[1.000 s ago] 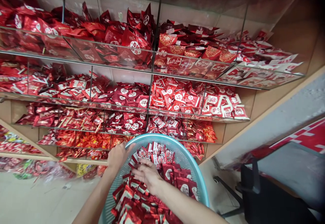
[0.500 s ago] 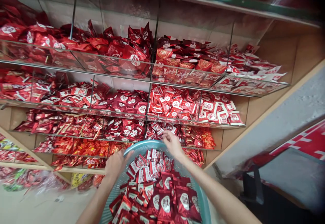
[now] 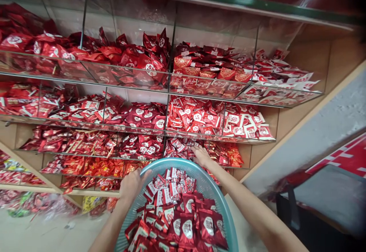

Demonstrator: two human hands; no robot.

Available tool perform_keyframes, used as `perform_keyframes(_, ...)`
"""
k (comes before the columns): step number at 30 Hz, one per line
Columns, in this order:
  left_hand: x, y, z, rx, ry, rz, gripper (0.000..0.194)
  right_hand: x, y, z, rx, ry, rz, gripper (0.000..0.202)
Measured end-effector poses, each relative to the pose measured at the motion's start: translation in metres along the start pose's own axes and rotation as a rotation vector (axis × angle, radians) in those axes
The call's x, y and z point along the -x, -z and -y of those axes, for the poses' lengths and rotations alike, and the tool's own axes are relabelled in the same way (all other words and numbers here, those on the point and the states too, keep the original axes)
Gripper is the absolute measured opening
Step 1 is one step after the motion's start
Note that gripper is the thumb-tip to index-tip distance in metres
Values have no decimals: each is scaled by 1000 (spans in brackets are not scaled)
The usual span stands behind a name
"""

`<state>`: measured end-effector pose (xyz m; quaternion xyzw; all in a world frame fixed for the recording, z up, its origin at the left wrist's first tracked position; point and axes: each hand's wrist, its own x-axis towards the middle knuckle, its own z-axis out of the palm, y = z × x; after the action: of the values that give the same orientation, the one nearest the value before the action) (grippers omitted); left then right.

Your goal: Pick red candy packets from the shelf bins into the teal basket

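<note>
A teal plastic basket [image 3: 225, 202] fills the lower middle of the view, filled with small red candy packets [image 3: 187, 229], some with white heart-shaped labels. My left hand [image 3: 132, 183] is wrapped over its left rim. Beyond the far rim, my right hand [image 3: 201, 156] is at a low shelf compartment, its fingers stretched out at the dark red and white packets [image 3: 178, 144] there. I see no packet held in it; the fingertips are partly lost among the packets.
Tiered glass shelves [image 3: 137, 78], split by clear dividers, hold many red packets. A wooden side panel [image 3: 303, 99] closes the right end, next to a grey wall [image 3: 340, 118]. A black object [image 3: 303, 217] stands lower right. Bagged goods [image 3: 42, 204] lie by the floor at left.
My right hand has moved right and forward, from above the basket's far rim to the packets in the shelf compartment. My left hand stays on the rim.
</note>
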<state>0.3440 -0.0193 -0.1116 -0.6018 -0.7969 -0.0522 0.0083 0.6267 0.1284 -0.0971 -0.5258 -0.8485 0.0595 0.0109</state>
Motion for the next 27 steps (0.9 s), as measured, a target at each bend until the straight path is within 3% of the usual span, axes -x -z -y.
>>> perform_keyframes(11,-3,-6,2,-31,-8,-24,48,0,-4,-7,-48,89,-47,60)
perform_keyframes(16,-2,-8,3,-93,-48,-45,44,4,7,-9,-182,84,-120,56)
perform_keyframes(18,-3,-7,3,-94,-54,-42,43,9,13,-8,-373,68,-177,52)
perform_keyframes(21,-3,-8,3,-98,-62,-41,43,18,19,1,-922,-42,-152,43)
perform_keyframes(24,-3,-9,3,-93,-53,-48,44,29,23,14,-1524,-165,123,33)
perform_keyframes(27,-2,-7,3,-87,-40,-46,42,37,26,28,-1770,-218,339,28)
